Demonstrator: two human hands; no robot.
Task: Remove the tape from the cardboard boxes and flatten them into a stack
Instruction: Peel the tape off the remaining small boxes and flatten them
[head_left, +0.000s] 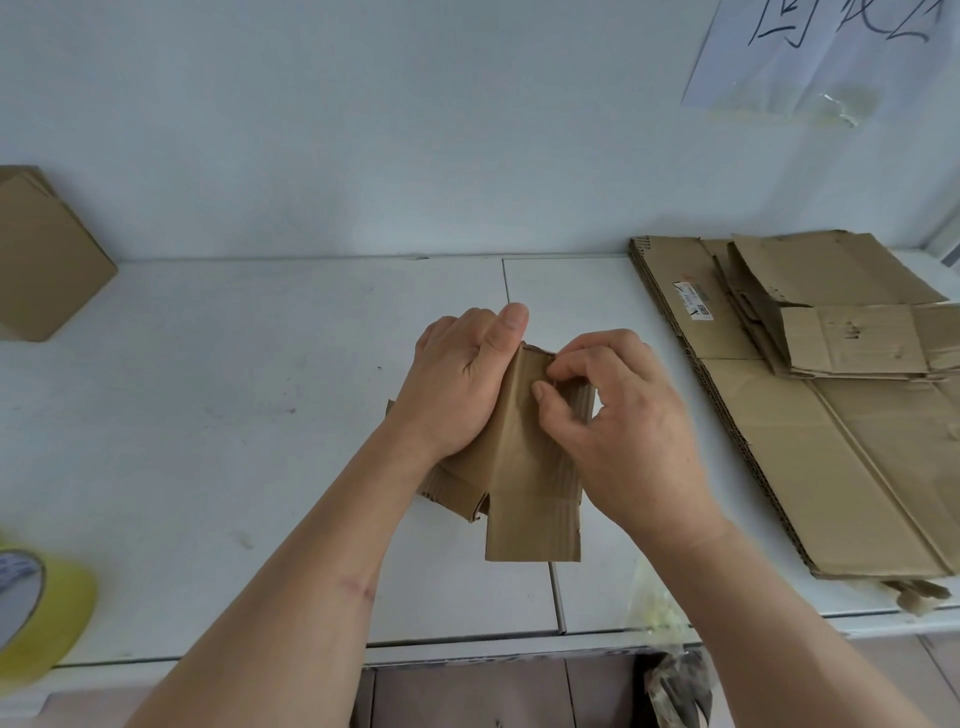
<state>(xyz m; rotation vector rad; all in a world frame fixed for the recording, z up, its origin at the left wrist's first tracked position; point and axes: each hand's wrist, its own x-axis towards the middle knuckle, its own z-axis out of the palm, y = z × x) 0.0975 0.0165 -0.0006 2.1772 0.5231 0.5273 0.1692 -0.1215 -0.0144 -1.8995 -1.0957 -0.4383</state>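
A small brown cardboard box (524, 483), partly collapsed with its flaps open toward me, is held above the middle of the white table (249, 395). My left hand (462, 379) grips its left side, thumb up along the top edge. My right hand (618, 415) pinches something at the box's upper edge with thumb and forefinger; whether it is tape I cannot tell. A stack of flattened cardboard (810, 395) lies on the table at the right, smaller pieces on a large sheet.
A closed cardboard box (47, 260) stands at the far left against the wall. A yellow tape roll (36, 613) sits at the near left corner. A paper sheet (831, 47) hangs on the wall. Crumpled tape scraps (660, 613) lie near the table's front edge.
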